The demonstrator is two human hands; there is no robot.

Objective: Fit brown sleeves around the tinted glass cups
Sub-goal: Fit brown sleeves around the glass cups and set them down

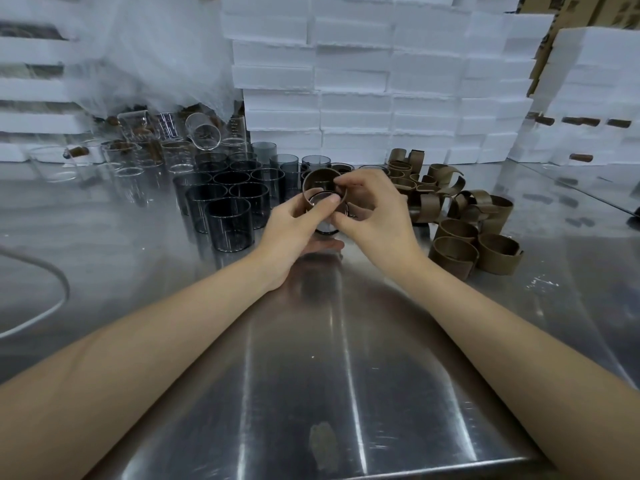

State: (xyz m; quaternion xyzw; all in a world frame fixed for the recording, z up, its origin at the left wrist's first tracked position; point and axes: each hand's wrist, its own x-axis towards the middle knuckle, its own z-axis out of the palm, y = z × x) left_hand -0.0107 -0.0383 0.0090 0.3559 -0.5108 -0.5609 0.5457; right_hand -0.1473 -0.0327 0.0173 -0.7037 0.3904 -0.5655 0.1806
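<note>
Gripping the cup (327, 227), the left hand (289, 233) holds it upright. The right hand (375, 218) pinches the sleeve (316, 177), which sits tilted at the cup's rim.

Left hand (294, 230) round cup (327, 227), right hand (375, 216) on sleeve (320, 180)

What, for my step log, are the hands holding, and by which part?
The left hand grips the tinted glass cup by its side; the right hand pinches the top rim of the brown sleeve partly over it.
</note>
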